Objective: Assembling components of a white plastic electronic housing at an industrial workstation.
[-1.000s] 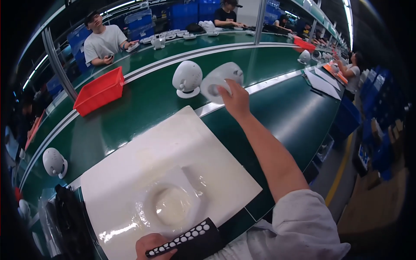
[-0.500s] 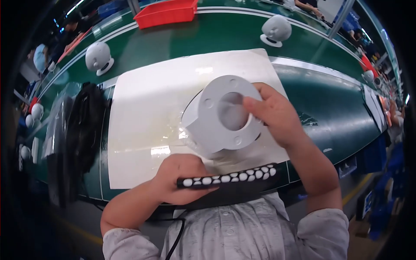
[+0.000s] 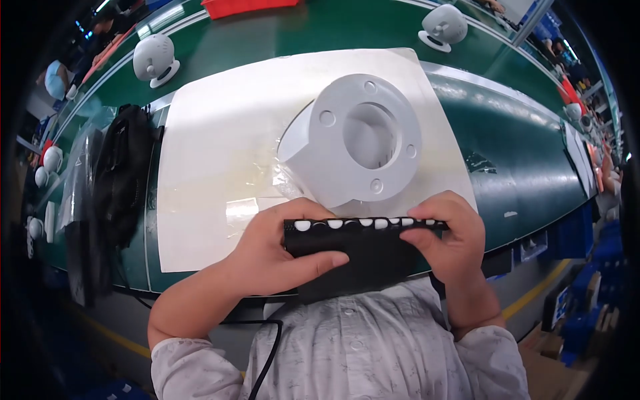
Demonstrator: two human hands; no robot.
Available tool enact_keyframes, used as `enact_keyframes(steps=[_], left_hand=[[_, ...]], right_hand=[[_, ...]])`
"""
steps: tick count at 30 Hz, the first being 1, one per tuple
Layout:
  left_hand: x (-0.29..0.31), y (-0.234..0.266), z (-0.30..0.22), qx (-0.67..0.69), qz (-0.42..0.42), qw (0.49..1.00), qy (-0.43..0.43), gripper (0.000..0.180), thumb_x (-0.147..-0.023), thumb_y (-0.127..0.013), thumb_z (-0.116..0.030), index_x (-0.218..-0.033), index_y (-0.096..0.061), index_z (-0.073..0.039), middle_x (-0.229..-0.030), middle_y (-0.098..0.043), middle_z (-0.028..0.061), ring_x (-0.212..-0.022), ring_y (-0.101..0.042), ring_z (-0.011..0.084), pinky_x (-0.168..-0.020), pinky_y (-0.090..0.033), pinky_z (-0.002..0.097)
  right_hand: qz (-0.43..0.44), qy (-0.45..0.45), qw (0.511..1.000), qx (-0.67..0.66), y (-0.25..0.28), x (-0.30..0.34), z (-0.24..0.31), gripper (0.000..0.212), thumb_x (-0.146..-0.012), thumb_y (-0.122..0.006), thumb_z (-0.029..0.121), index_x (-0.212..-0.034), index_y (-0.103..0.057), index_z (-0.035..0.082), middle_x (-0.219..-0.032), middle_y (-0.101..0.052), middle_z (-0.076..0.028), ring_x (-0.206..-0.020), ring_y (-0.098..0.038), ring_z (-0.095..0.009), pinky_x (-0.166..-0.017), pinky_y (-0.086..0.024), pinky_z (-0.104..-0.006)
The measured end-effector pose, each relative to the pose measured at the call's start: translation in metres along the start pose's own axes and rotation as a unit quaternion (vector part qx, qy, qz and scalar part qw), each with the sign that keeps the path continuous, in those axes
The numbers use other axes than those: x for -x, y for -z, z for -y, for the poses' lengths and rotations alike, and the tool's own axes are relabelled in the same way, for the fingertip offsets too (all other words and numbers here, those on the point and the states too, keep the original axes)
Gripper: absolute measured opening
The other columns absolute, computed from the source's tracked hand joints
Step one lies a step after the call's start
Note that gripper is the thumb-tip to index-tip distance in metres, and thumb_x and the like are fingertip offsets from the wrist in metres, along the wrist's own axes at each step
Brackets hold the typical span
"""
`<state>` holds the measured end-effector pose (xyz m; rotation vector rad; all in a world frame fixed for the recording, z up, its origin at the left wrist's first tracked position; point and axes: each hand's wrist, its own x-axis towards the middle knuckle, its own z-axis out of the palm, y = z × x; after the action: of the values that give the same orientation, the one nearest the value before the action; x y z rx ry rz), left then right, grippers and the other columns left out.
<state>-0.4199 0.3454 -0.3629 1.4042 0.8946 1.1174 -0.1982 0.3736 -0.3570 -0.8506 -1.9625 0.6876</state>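
Upright in front of my body is a black flat panel (image 3: 360,250) with a row of white oval spots along its top edge. My left hand (image 3: 283,247) is closed round its left end, thumb on the near face and fingers behind. At the right end of that spotted edge, my right hand (image 3: 453,233) pinches with thumb and fingers; whether a loose piece is between them I cannot tell. Just beyond lies a white plastic housing (image 3: 303,150), its ring-shaped base facing up with a large round hole and several small round recesses. Neither hand touches the housing.
A white sheet (image 3: 207,153) covers the bench under the housing. Black bag-like material (image 3: 127,173) and clear plastic lie at left. White round devices on stands (image 3: 155,60) (image 3: 445,28) and a red tray (image 3: 250,7) sit on the green conveyor. People work farther off.
My right hand has left the housing's ring and come down to the black panel's right end. The panel has tilted, showing its spotted face more edge-on. The view has shifted slightly.
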Motion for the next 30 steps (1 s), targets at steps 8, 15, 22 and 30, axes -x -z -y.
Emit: enact_keyframes(steps=[8, 15, 22, 30], left_hand=[[-0.005, 0.010, 0.003, -0.173, 0.014, 0.981, -0.086, 0.013, -0.062, -0.070, -0.003, -0.063, -0.057, -0.004, -0.056, -0.053, 0.0056, -0.050, -0.052, 0.0157, -0.044, -0.037, 0.0251], [-0.005, 0.012, 0.004, -0.188, 0.028, 0.975, -0.113, 0.013, -0.062, -0.069, -0.002, -0.062, -0.056, -0.004, -0.055, -0.052, 0.0060, -0.047, -0.049, 0.0173, -0.043, -0.036, 0.0264], [-0.005, 0.010, 0.003, -0.179, 0.013, 0.979, -0.093, 0.013, -0.061, -0.068, -0.001, -0.062, -0.055, -0.003, -0.053, -0.051, 0.0055, -0.045, -0.047, 0.0171, -0.041, -0.035, 0.0263], [-0.005, 0.012, 0.004, -0.205, 0.034, 0.970, -0.126, 0.012, -0.063, -0.067, -0.001, -0.062, -0.055, -0.003, -0.053, -0.050, 0.0061, -0.044, -0.046, 0.0172, -0.041, -0.034, 0.0258]], right_hand=[[0.002, -0.070, 0.989, -0.127, 0.003, 0.010, -0.010, 0.042, -0.067, -0.070, 0.013, -0.100, -0.049, -0.003, -0.081, -0.060, -0.011, -0.065, -0.056, -0.016, -0.060, -0.043, -0.0241], [0.026, 0.026, 0.999, 0.026, 0.023, 0.016, -0.017, 0.036, -0.064, -0.070, 0.008, -0.094, -0.051, 0.004, -0.099, -0.055, -0.014, -0.087, -0.055, -0.024, -0.073, -0.044, -0.0328], [-0.116, 0.195, 0.971, 0.081, 0.009, 0.007, -0.007, 0.023, -0.057, -0.069, 0.001, -0.077, -0.058, 0.009, -0.089, -0.059, -0.007, -0.084, -0.055, -0.024, -0.069, -0.043, -0.0328], [-0.024, 0.210, 0.975, 0.068, 0.008, 0.003, 0.011, 0.033, -0.062, -0.066, -0.002, -0.089, -0.052, 0.010, -0.077, -0.055, -0.002, -0.076, -0.051, -0.021, -0.065, -0.039, -0.0341]])
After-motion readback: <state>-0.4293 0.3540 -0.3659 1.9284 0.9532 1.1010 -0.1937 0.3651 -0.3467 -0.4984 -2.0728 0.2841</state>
